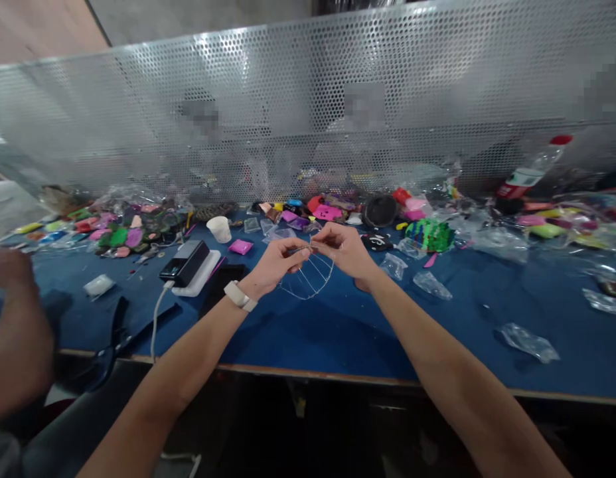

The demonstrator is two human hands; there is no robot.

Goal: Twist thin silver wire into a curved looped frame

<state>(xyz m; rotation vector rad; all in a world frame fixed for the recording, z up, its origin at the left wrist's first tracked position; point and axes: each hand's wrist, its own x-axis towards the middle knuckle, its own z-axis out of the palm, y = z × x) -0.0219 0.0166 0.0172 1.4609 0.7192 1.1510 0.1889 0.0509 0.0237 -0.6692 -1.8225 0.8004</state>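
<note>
A thin wire frame (314,289), rounded at the bottom with several wires crossing it, hangs over the blue table. My left hand (279,263) pinches its upper edge from the left, and a pale band circles that wrist. Close beside it, my right hand (345,249) also has its fingers closed on the wire near the top. The fingertips of both hands almost meet. Below the hands lies the blue tabletop (308,338). Fine details of the wire between the fingertips are too small to make out.
Left of my hands are a black device (184,262) with a white cable, a white cup (219,229) and blue-handled cutters (111,348). Another person's arm (19,332) is at far left. Colourful pieces, plastic bags and a bottle (530,174) line a perforated metal panel (288,99).
</note>
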